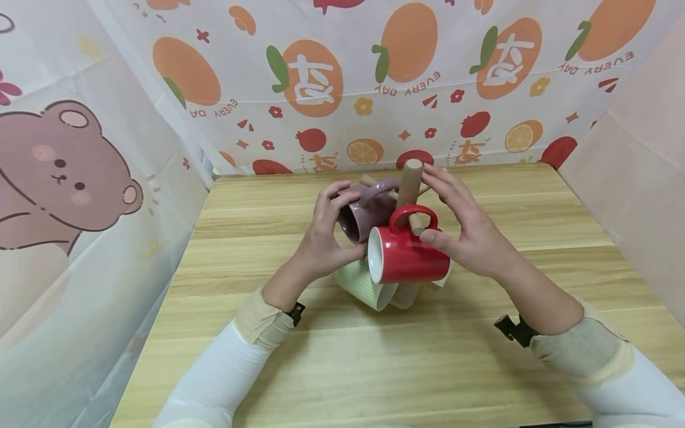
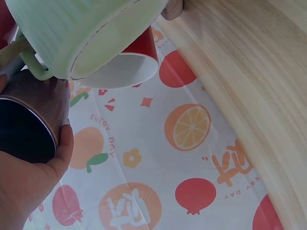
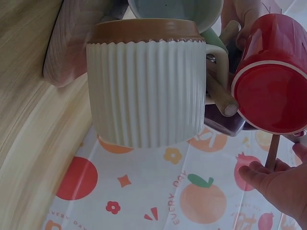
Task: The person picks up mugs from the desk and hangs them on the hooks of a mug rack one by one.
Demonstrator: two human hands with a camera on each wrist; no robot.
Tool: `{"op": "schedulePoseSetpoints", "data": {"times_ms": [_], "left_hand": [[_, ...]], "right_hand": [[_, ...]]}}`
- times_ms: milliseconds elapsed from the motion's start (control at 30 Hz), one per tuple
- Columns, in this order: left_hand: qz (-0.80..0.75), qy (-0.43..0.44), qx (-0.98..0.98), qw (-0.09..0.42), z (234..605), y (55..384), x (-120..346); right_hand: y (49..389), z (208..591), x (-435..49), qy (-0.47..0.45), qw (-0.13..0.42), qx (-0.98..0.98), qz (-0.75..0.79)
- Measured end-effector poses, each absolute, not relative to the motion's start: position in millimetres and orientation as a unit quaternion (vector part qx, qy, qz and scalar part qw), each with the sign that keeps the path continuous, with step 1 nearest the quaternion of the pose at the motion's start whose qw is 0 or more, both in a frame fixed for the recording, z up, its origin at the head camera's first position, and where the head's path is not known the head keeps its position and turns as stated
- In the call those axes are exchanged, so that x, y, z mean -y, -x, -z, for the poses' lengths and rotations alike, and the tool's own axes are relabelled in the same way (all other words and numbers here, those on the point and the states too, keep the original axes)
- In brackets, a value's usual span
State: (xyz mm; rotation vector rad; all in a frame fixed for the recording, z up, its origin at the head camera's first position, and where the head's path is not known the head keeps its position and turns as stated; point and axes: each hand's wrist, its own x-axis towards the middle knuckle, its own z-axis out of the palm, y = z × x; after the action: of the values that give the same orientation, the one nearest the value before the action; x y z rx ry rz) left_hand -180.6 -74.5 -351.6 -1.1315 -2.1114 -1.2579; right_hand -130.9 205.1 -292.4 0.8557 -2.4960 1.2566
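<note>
A wooden mug tree (image 1: pixel 409 187) stands with several mugs hung on its pegs. My left hand (image 1: pixel 323 238) grips the purple mug (image 1: pixel 374 211), fingers over its top and thumb beneath; its dark opening faces left. My right hand (image 1: pixel 476 232) is spread beside the post, fingertips at the post's top and thumb by the peg tip near the red mug (image 1: pixel 414 255). That red mug hangs by its handle in front. Below hangs a pale green mug (image 1: pixel 355 285). In the right wrist view, a ribbed cream mug (image 3: pixel 146 91) with a brown band hangs on another peg.
The mug tree's base (image 3: pixel 72 43) is mostly hidden under the mugs. A wood-grain tabletop (image 1: pixel 257 226) lies around it. Behind hangs a fruit-print cloth (image 1: pixel 342 119), and a bear-print cloth (image 1: pixel 64 172) is on the left.
</note>
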Motion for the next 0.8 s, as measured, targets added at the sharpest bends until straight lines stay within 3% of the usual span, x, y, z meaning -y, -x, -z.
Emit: {"op": "schedulePoseSetpoints", "data": {"times_ms": [800], "left_hand": [[0.457,0.398,0.768,0.207,351.1,178.5,76.3]], "right_hand": [[131.3,291.8,-203.4,-0.29,0.107,0.842,-0.441]]}}
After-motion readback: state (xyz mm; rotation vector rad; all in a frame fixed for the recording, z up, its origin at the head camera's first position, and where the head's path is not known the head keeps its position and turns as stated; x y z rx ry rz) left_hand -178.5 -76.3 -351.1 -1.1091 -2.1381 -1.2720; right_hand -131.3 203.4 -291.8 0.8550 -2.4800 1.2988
